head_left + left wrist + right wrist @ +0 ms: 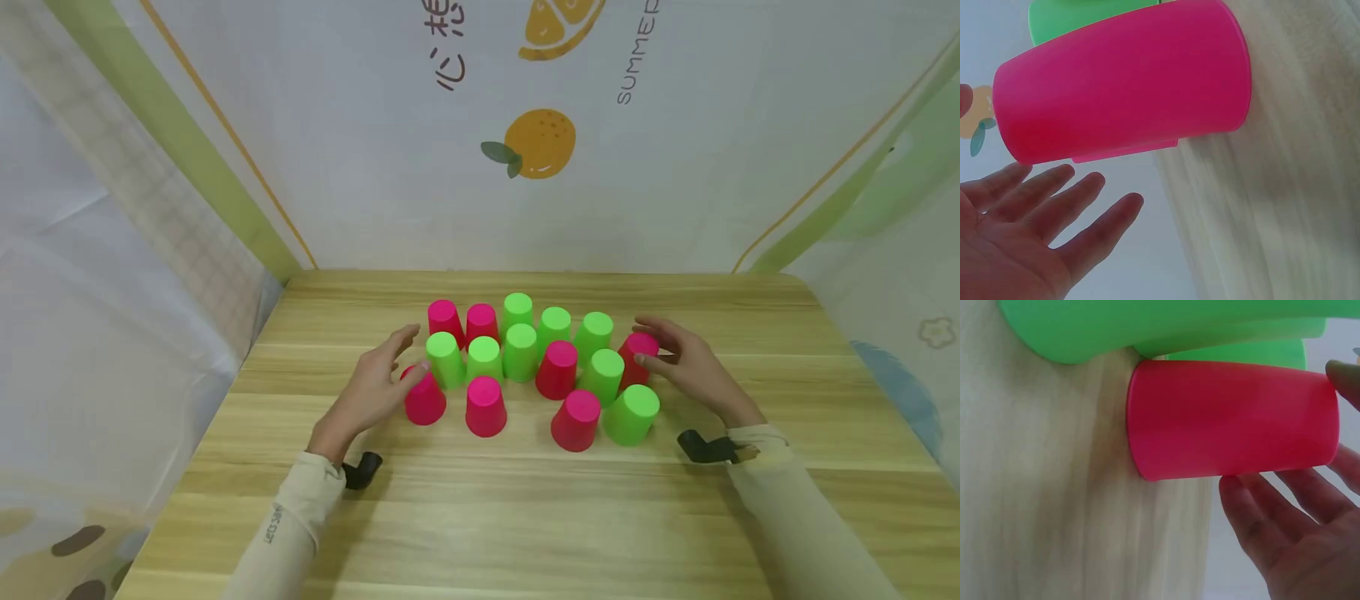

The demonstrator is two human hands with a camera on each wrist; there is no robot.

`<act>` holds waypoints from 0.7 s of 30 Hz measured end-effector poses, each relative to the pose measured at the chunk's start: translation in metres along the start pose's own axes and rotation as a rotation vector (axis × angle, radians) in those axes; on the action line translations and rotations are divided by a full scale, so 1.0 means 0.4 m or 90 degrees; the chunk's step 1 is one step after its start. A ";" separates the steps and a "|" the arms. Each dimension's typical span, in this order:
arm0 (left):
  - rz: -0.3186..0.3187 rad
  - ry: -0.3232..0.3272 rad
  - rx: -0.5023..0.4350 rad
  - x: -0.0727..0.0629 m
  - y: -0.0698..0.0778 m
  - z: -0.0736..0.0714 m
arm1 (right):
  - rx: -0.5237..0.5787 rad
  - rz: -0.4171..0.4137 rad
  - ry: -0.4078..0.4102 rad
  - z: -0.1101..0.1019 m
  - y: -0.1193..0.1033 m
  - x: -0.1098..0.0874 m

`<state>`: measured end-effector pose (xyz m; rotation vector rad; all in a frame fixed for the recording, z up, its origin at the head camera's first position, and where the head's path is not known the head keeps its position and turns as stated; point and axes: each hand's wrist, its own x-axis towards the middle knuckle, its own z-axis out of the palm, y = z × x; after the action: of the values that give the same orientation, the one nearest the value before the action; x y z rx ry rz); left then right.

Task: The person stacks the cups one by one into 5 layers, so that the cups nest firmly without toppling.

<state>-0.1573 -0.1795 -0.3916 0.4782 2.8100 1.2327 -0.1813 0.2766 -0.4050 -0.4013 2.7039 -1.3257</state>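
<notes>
Several pink and green plastic cups stand upside down in a cluster on the wooden table. My left hand (371, 387) is beside the front-left pink cup (424, 398), its thumb overlapping that cup's top in the head view. In the left wrist view the fingers (1094, 219) are spread apart, below the same pink cup (1129, 81). At the cluster's right end, my right hand (693, 371) holds a pink cup (634, 367) around its narrow upper end. The right wrist view shows the thumb (1344, 378) on one side and fingers (1254, 522) on the other.
A green cup (632, 415) and a pink cup (576, 422) stand at the front right, and another pink cup (486, 408) at the front middle. Behind the wooden table (480, 517) hangs a white cloth (420, 217) printed with oranges.
</notes>
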 end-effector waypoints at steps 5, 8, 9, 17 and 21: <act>-0.013 -0.006 -0.008 0.002 0.000 0.008 | 0.015 0.007 0.003 0.003 0.010 -0.002; -0.015 -0.001 -0.010 0.001 -0.002 0.012 | 0.012 0.017 0.000 0.007 0.015 -0.001; -0.015 0.000 -0.011 0.000 -0.003 0.013 | 0.010 0.020 -0.001 0.009 0.016 -0.001; -0.015 0.002 -0.034 0.002 -0.012 0.022 | 0.016 0.036 0.003 0.004 0.023 0.002; -0.022 0.001 -0.046 0.002 -0.015 0.026 | 0.019 0.043 0.000 0.001 0.026 0.003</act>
<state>-0.1581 -0.1757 -0.4030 0.4225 2.7515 1.3223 -0.1844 0.2818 -0.4134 -0.3038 2.6691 -1.3458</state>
